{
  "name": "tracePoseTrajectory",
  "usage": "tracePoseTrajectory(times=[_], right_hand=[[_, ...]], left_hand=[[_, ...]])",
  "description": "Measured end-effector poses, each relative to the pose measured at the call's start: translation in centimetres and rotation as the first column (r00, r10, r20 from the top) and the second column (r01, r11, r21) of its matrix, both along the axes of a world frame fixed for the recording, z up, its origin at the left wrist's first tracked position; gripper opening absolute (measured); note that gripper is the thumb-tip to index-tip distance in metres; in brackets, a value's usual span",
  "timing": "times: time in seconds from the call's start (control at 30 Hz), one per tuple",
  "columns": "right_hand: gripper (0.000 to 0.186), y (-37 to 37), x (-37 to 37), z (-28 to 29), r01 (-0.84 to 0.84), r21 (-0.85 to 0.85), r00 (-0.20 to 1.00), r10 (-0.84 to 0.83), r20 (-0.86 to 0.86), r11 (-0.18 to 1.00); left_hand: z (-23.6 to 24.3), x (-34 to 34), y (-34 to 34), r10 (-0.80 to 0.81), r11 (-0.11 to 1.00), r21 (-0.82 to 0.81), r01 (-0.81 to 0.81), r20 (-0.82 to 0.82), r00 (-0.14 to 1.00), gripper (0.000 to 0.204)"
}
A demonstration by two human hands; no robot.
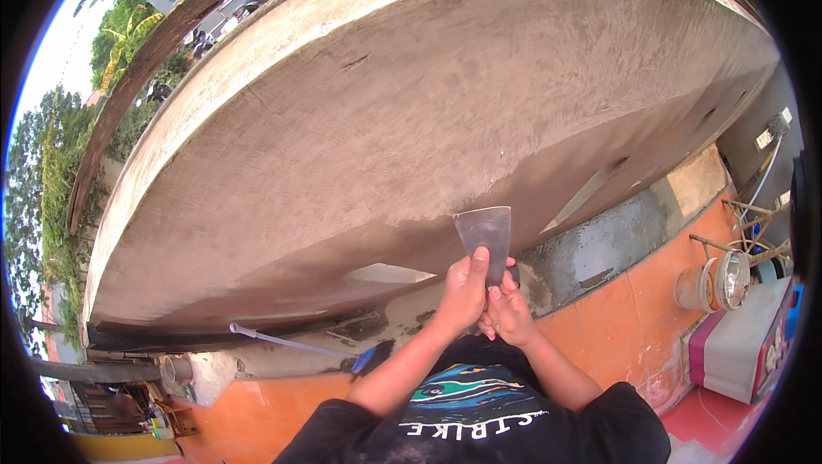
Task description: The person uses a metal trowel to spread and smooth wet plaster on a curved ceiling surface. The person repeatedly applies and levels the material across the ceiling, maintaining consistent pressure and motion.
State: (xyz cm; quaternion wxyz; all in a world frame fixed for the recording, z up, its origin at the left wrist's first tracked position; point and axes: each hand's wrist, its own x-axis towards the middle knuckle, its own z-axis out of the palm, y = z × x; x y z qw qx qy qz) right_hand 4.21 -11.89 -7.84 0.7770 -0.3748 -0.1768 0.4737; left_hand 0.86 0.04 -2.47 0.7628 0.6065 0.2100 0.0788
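Left hand (pixel 465 293) and right hand (pixel 510 317) gripped putty knife (pixel 485 231) near plastered wall (pixel 377 113); bucket (pixel 691 289), seemingly plastic, stood far right.

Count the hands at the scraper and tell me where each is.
2: the left hand, gripping the scraper; the right hand, just right of it and slightly lower. Both are partly hidden.

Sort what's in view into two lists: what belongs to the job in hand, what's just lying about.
Job in hand:
- scraper, held by left hand and right hand
- probably the grey-brown wall facing them

Apparently lying about:
- blue-ended pole
- bucket at right
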Motion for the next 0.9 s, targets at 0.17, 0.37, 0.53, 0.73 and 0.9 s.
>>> tracePoseTrajectory(times=[0.17, 0.37, 0.53, 0.73, 0.9], right_hand=[[0.027, 1.3, 0.9, 1.6, -0.026, -0.001, 0.995, 0.026, 0.097, 1.000], [0.030, 2.5, 3.2, 4.5, 0.003, 0.046, 0.965, -0.015, 0.262, 0.999], [0.034, 0.3, 1.7, 2.9, -0.067, 0.044, 0.997, 0.065, 0.050, 0.997], [0.034, -0.2, 1.1, -0.7, -0.071, -0.080, 0.997, 0.068, -0.029, 0.994], [0.033, 1.4, 2.1, 1.7, -0.074, -0.035, 0.992, 0.077, 0.101, 0.997]], left_hand=[[1.8, 1.0, 0.2, 0.046, 0.999, 0.011, -0.047, 0.091, 0.995, 0.061], [5.4, 1.9, 2.0, -0.016, 0.994, 0.105, -0.005, 0.196, 0.980, 0.058], [3.0, 1.2, -0.3, 0.010, 0.999, -0.033, -0.007, 0.112, 0.994, 0.059], [-0.6, 1.0, -0.6, 0.054, 0.998, -0.045, -0.052, 0.043, 0.998, 0.058], [1.7, 1.8, 0.1, 0.067, 0.997, -0.039, -0.067, -0.019, 0.998, 0.059]])
